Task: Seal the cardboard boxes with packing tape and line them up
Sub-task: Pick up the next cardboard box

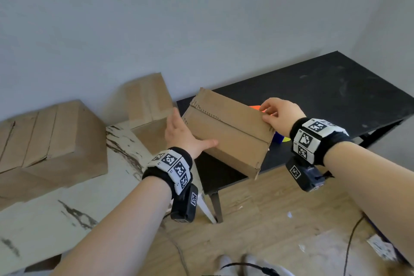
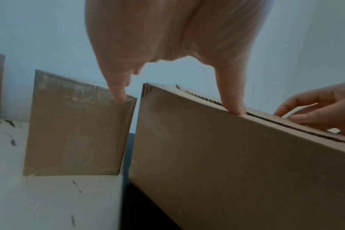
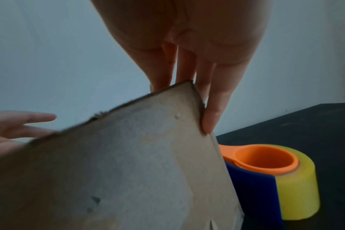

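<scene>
Both hands [image 1: 186, 134] hold the tilted cardboard box [image 1: 228, 132] by its ends.

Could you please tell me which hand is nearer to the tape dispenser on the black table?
Right. The right hand grips the held box's end just above the tape dispenser; the left hand supports the box's far end.

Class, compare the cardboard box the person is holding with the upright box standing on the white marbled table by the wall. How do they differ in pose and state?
1. The held box is lifted and tilted over the black table between the left hand and right hand; the upright box stands untouched on the white table.
2. The held box's top seam looks open and untaped; the upright box shows glossy tape on its side.

Both are plain brown cardboard.
</scene>
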